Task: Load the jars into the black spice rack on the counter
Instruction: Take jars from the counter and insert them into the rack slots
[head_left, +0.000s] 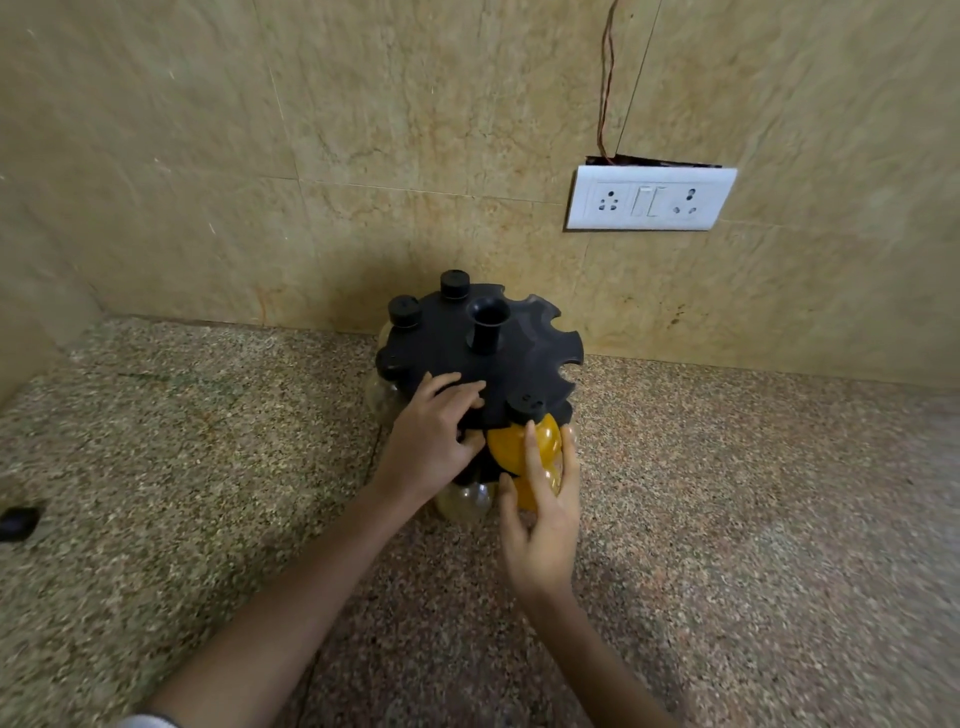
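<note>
The black round spice rack (511, 343) stands on the speckled counter against the wall, with notches around its top disc and a centre post. Black jar caps (404, 310) sit in the notches at the back left. A jar with yellow contents (511, 447) hangs by its black cap in a front notch. My right hand (543, 512) is wrapped around this yellow jar from below. My left hand (434, 441) presses on the front edge of the rack's top disc, fingers over the top and thumb under it. Clear jars (465, 501) show under the disc.
A white socket and switch plate (649, 198) is on the tiled wall to the upper right, with a thin wire running up from it. A small dark object (18, 522) lies on the counter at the far left. A side wall closes the left corner.
</note>
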